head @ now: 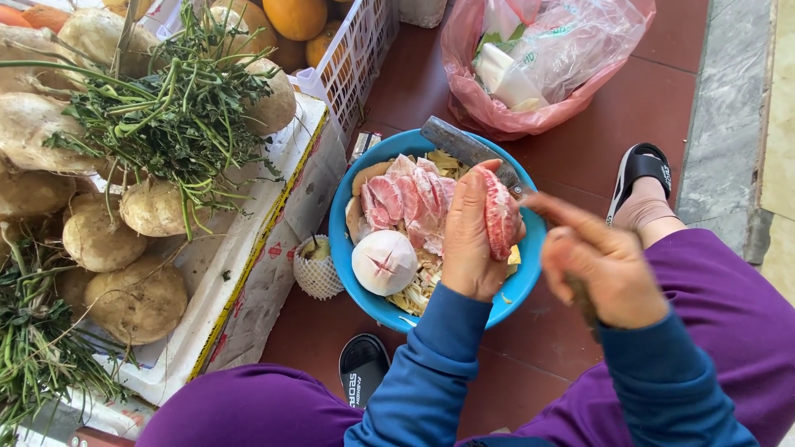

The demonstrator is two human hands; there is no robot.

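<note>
My left hand point(470, 240) holds a peeled pink pomelo segment point(500, 217) over a blue plastic bowl point(341, 240). My right hand point(598, 265) is just right of the segment, index finger stretched toward it, and grips a knife whose blade point(468, 149) lies across the bowl's far rim. Inside the bowl lie more pink pomelo segments point(406, 199), a white peeled pomelo with a scored top point(384, 261) and pale peel scraps point(422, 285).
A white foam box point(273, 240) on the left carries round brown tubers point(137, 298) with green stems. A white basket point(352, 58) of yellow fruit stands behind it. A pink plastic bag point(538, 58) lies on the red tile floor. My sandalled feet point(638, 178) flank the bowl.
</note>
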